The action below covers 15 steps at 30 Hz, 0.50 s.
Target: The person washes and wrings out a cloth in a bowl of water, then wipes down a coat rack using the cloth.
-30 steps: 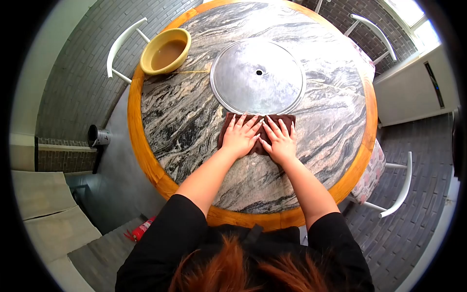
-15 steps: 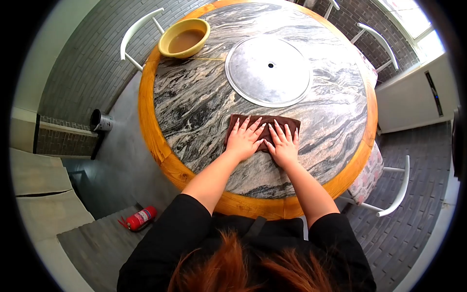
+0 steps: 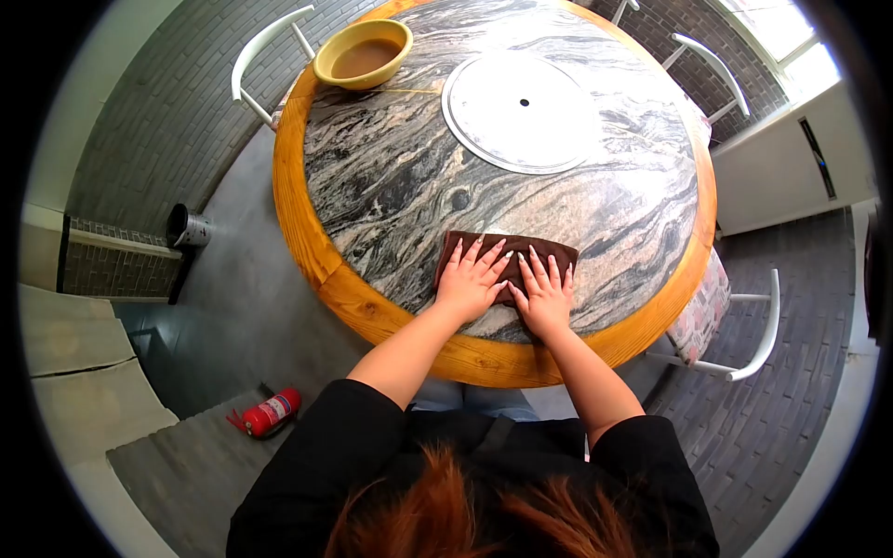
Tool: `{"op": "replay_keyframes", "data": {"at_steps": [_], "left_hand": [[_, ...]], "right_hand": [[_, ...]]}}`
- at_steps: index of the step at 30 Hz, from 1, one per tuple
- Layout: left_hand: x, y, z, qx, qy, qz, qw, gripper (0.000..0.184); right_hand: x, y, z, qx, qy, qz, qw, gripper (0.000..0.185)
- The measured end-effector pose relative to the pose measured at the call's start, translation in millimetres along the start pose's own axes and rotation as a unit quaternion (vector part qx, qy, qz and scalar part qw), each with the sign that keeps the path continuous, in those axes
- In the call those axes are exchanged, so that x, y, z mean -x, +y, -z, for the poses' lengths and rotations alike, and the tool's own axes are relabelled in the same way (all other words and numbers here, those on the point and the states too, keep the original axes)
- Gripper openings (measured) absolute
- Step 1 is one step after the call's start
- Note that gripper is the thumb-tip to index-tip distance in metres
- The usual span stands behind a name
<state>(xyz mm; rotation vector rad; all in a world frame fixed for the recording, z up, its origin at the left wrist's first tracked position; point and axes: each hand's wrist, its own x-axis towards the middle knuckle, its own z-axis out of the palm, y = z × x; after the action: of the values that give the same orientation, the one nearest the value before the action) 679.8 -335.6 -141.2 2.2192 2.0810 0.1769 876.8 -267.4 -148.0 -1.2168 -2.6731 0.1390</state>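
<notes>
A folded dark brown cloth (image 3: 518, 244) lies on the grey and pinkish marble-patterned top of a round table (image 3: 391, 214), close to its near wooden rim. My left hand (image 3: 472, 282) presses flat on the left part of the cloth, fingers spread. On the right part, my right hand (image 3: 542, 298) rests the same way, palm down and fingers apart. The two thumbs come close to each other at the middle. Neither hand grips the cloth. Beyond it, a round metal disc (image 3: 521, 135) with a small dark hole is set in the tabletop.
A yellow basin (image 3: 326, 67) of brownish water stands at the table's far left edge. White-framed chairs (image 3: 765, 325) surround the table. On the floor at lower left lies a red fire extinguisher (image 3: 270, 412); a metal bucket (image 3: 193, 229) is farther back.
Both hands and the cloth have slid nearer to the table's front rim, away from the metal disc. The whole view has shifted slightly. The hands stay flat on the cloth.
</notes>
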Motion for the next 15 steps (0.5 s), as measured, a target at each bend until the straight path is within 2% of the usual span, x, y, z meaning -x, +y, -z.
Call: {"op": "replay_keyframes", "data": {"at_steps": [15], "left_hand": [[98, 16, 5, 0.019, -0.026, -0.022, 0.999, 0.060]], "right_hand": [[86, -58, 3, 0.011, -0.023, -0.018, 1.000, 0.063]]}}
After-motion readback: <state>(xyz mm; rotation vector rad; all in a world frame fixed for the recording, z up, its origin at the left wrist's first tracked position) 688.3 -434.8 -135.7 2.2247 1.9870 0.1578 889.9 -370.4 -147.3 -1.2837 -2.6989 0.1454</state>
